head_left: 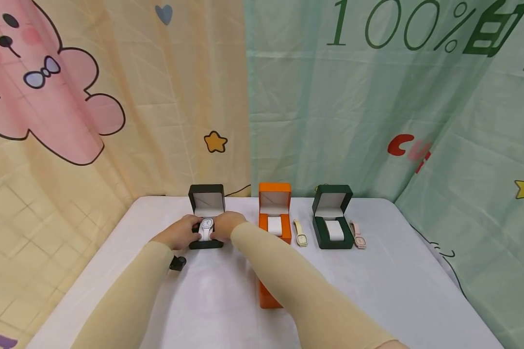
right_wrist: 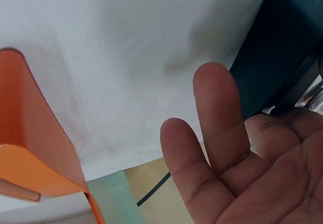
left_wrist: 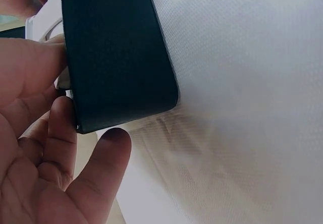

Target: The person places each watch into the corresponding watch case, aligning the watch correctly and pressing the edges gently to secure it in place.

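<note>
A white watch (head_left: 207, 227) sits in the base of the left dark green watch box (head_left: 206, 245), whose lid stands raised behind it. My left hand (head_left: 181, 232) holds the watch from its left side, thumb beside the strap. From the other side my right hand (head_left: 228, 225) grips it, fingers reaching into the box. In the left wrist view the box's dark wall (left_wrist: 116, 57) hides most of the watch, and fingers bend close around its edge. Part of the silver watch case (right_wrist: 314, 94) shows in the right wrist view, where two fingers (right_wrist: 217, 113) extend outside the box.
An orange watch box (head_left: 275, 191) with a white cushion stands open to the right, a cream watch (head_left: 301, 233) beside it. Further right are another green box (head_left: 320, 237) and a pink watch (head_left: 358, 236). An orange piece (head_left: 268, 296) lies partly under my right forearm.
</note>
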The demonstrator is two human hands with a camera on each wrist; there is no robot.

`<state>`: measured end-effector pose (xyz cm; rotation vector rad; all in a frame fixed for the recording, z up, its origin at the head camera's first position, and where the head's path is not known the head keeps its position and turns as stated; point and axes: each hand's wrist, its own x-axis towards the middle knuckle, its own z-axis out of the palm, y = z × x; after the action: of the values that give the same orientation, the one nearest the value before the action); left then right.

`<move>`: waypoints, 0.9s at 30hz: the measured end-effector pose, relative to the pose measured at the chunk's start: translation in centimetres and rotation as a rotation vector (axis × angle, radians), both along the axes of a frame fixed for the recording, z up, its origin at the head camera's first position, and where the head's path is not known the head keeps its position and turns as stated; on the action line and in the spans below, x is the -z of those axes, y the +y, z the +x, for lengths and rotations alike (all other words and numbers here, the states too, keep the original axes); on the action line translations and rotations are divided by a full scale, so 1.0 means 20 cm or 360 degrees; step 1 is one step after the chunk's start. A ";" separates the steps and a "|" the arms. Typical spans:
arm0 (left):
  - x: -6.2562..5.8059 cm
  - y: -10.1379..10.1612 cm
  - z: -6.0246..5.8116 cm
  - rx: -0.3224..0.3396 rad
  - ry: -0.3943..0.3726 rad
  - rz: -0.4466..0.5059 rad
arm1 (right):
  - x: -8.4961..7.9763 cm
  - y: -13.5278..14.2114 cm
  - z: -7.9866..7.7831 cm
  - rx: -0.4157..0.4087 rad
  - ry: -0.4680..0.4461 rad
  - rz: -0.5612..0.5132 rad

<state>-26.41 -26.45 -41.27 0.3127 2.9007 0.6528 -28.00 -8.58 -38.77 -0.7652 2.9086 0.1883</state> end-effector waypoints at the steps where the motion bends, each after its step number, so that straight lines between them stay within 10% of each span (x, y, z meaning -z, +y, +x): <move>1: 0.00 0.00 0.00 -0.0001 -0.0003 0.0002 | 0.00 0.00 0.00 0.0002 -0.0002 0.0000; 27: 0.01 -0.01 -0.01 0.0017 0.0021 -0.0010 | 0.00 -0.01 0.01 0.0067 0.0008 -0.0012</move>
<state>-26.58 -26.68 -41.39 0.3327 2.9106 0.6426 -27.78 -8.86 -38.75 -0.7046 2.9290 0.1757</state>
